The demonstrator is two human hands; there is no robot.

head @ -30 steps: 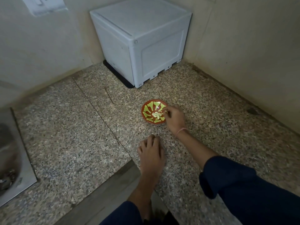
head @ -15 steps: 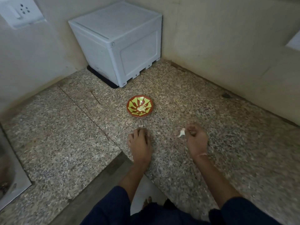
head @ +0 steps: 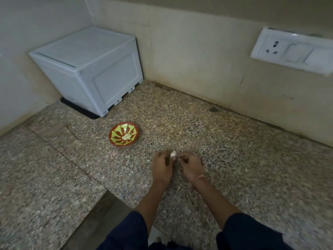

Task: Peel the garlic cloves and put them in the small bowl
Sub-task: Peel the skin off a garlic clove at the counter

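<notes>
A small red bowl (head: 115,139) with a yellow-green pattern stands on the speckled granite counter, with a few pale peeled garlic cloves (head: 126,136) in its middle. Nearer to me and to the right of the bowl, my left hand (head: 162,167) and my right hand (head: 190,166) meet over the counter. Between their fingertips they pinch one white garlic clove (head: 173,154) still in its skin. Both sets of fingers are curled towards the clove. Dark blue sleeves cover my forearms at the bottom of the view.
A white plastic box (head: 90,69) on a black mat fills the far left corner against the wall. A white socket and switch plate (head: 293,51) is fixed to the right wall. The counter's front edge (head: 100,204) drops off at lower left.
My right hand left the bowl and picked up a clove from the counter. My left hand lifted off the counter and joined it on the clove. The view swung to the right.
</notes>
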